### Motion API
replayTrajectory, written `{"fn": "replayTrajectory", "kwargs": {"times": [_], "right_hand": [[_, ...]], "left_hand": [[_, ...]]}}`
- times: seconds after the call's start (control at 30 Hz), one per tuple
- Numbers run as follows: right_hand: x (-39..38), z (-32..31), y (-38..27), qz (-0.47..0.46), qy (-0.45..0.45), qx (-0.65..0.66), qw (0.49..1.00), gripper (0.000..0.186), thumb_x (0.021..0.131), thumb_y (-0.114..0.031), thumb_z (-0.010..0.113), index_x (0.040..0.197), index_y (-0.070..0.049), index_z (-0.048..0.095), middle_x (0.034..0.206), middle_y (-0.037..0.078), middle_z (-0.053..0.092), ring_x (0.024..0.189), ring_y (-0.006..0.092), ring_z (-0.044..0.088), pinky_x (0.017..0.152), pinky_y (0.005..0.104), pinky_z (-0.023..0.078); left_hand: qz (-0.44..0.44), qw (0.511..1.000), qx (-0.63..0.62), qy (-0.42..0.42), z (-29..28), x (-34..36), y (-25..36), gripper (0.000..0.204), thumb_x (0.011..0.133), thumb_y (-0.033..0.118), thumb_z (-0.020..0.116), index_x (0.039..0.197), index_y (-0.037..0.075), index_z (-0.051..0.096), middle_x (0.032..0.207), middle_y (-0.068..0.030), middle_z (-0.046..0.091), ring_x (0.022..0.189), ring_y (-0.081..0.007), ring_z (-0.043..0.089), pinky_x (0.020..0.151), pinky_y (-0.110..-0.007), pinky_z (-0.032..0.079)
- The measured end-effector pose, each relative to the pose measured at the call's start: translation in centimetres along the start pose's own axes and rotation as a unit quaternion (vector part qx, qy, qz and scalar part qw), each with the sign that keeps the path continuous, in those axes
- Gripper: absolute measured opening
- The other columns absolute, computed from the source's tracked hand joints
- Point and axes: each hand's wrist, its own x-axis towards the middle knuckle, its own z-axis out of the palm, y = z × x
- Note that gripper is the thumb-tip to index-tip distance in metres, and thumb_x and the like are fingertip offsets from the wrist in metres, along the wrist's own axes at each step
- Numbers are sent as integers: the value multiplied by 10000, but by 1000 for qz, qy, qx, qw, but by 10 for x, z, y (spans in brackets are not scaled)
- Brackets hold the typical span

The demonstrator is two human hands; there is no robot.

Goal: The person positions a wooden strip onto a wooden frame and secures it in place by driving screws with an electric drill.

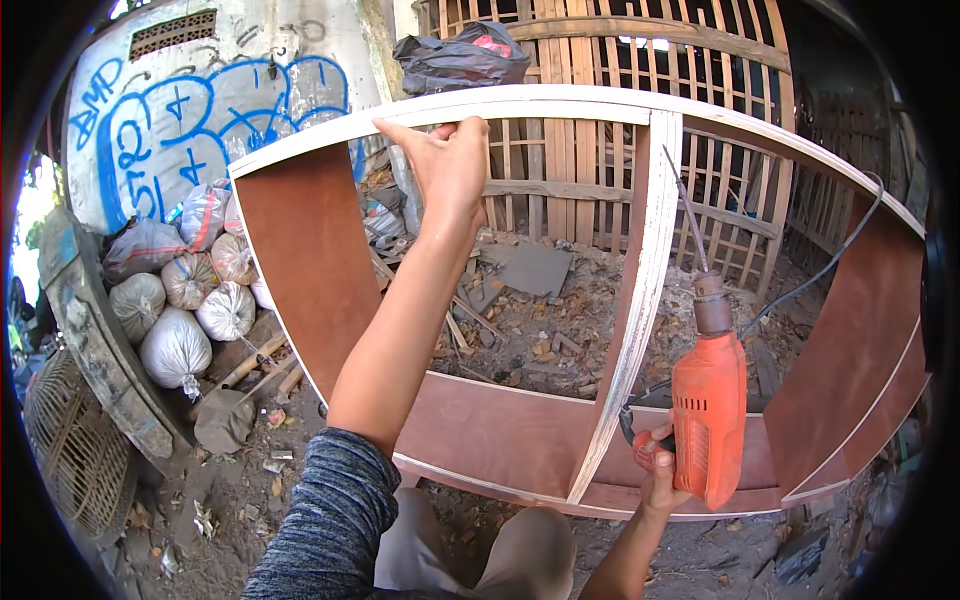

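A wooden frame [540, 103] with white-edged brown boards and a middle divider [630, 330] stands before me. My left hand [445, 170] grips its top board left of the divider, index finger stretched along the edge, other fingers curled. My right hand [660, 470] holds an orange corded drill [708, 400] by its handle at the right of the divider. The drill points upward, its long thin bit [688, 215] reaching toward the top of the divider; whether the tip touches wood I cannot tell. The black cord [840, 255] loops past the right board.
Stuffed sacks [175, 345], a curved weathered panel [105, 320] and a woven cage [75, 430] are at the left. Behind the frame are a slatted wooden screen [600, 40], a painted wall [200, 55] and a black bag [455, 60]. Debris and a grey slab [535, 268] lie on the dirt.
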Motion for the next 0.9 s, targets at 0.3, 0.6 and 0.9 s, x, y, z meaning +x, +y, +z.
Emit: {"fn": "replayTrajectory", "kwargs": {"times": [0.3,0.6,0.9], "right_hand": [[2,-7,11,-20,-4,-4,1000,543,890,-219,737,1304,92,573,1003,151,640,760,170,599,694,308,532],[4,-11,14,-21,-13,14,1000,541,891,-229,730,1296,100,585,1008,140,634,773,167,595,724,312,530],[3,-14,9,-4,-10,16,1000,534,883,-219,742,1290,90,588,988,135,633,772,172,599,718,324,540]], "left_hand": [[168,952,230,-114,-13,27,-17,1186,824,-6,792,1648,69,-58,1353,-256,600,1248,-289,627,1032,-362,523],[390,775,496,29,-26,29,-27,1108,843,291,857,1646,33,138,969,-162,749,787,-266,733,736,-410,571],[252,757,599,73,-28,27,-6,1146,755,555,846,1607,71,252,630,0,659,630,-270,688,604,-435,520]]}}
